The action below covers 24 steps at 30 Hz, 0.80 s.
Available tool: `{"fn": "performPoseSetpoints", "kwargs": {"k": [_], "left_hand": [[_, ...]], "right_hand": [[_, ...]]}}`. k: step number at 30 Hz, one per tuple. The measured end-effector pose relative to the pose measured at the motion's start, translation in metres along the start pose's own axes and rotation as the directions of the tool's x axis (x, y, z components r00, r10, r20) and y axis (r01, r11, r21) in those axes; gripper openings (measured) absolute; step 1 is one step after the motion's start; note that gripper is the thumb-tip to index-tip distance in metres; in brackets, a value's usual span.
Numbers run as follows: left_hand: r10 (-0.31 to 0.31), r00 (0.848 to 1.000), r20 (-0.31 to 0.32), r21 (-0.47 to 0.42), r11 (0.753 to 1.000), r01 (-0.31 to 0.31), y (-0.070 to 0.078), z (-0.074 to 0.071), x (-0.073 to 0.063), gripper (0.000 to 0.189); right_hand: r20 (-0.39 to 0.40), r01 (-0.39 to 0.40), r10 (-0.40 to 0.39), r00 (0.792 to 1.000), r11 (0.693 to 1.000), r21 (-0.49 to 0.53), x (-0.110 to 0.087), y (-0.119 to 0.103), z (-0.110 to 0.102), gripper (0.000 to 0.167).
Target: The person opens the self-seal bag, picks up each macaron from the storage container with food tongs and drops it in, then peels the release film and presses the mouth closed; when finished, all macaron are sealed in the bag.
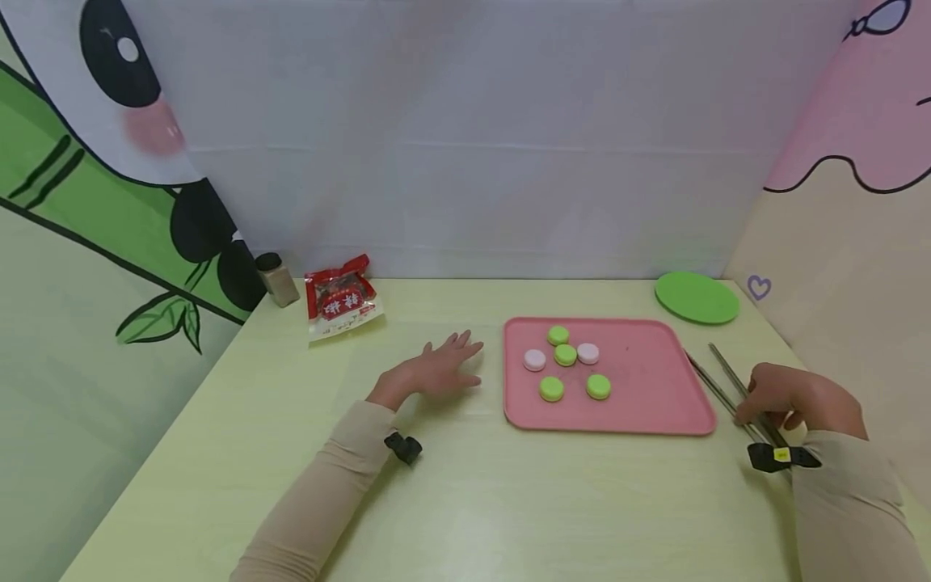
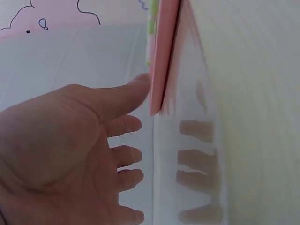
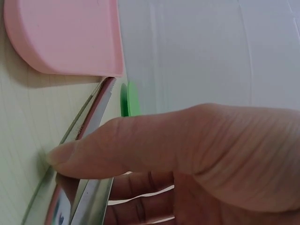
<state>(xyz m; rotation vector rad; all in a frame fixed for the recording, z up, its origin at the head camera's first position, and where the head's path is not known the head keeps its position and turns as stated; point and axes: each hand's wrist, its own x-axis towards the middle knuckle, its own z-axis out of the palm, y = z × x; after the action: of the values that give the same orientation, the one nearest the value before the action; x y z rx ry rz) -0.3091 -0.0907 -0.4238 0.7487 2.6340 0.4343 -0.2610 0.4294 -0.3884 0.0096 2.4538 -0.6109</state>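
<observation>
My right hand (image 1: 803, 398) grips a pair of metal tongs (image 1: 730, 371) beside the right edge of a pink tray (image 1: 655, 380). In the right wrist view the thumb presses one tong arm, and the tips of the tongs (image 3: 105, 89) point toward the tray's corner. The arms stand apart in the head view. Above the table, left of the tray, my left hand (image 1: 436, 372) has its fingers spread and holds nothing. Several green macarons (image 1: 565, 356) and two pale pink macarons (image 1: 534, 360) lie on the tray's left half.
A flat green round plate (image 1: 697, 297) lies at the back right of the table. Back left are a red and white snack packet (image 1: 342, 299) and a small jar (image 1: 279, 283) with a black lid. A pale cloth backdrop (image 1: 465, 162) rises behind the table.
</observation>
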Motion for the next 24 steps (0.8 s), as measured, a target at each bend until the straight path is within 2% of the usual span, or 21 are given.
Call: {"fn": "performPoseSetpoints", "kwargs": {"k": [4, 6, 9, 12, 19, 24], "left_hand": [[-0.059, 0.998, 0.031, 0.02, 0.998, 0.058, -0.008, -0.005, -0.005, 0.074], [-0.067, 0.996, 0.051, 0.038, 0.997, 0.065, -0.011, -0.005, -0.005, 0.075], [-0.061, 0.997, 0.05, 0.055, 0.997, 0.058, -0.012, -0.001, -0.003, 0.075], [-0.054, 0.998, 0.04, 0.045, 0.998, 0.052, -0.01, 0.003, 0.0, 0.074], [-0.077, 0.996, 0.043, 0.096, 0.993, 0.073, -0.004, 0.01, 0.0, 0.066], [-0.077, 0.997, 0.023, 0.081, 0.994, 0.075, -0.001, 0.012, 0.0, 0.059]], "right_hand": [[0.002, -0.005, 0.005, 1.0, 1.0, 0.002, 0.0, 0.0, 0.0, 0.025], [0.001, -0.006, 0.006, 1.0, 1.0, 0.002, 0.001, 0.0, -0.001, 0.026], [-0.004, -0.002, 0.002, 1.0, 1.0, -0.004, 0.001, 0.001, -0.001, 0.026], [-0.006, 0.0, 0.0, 1.0, 1.0, -0.01, 0.002, 0.001, -0.002, 0.026], [0.004, -0.003, 0.003, 1.0, 1.0, 0.005, 0.002, 0.001, -0.002, 0.025], [0.006, -0.002, 0.002, 1.0, 1.0, 0.005, 0.001, 0.0, -0.002, 0.024]]}}
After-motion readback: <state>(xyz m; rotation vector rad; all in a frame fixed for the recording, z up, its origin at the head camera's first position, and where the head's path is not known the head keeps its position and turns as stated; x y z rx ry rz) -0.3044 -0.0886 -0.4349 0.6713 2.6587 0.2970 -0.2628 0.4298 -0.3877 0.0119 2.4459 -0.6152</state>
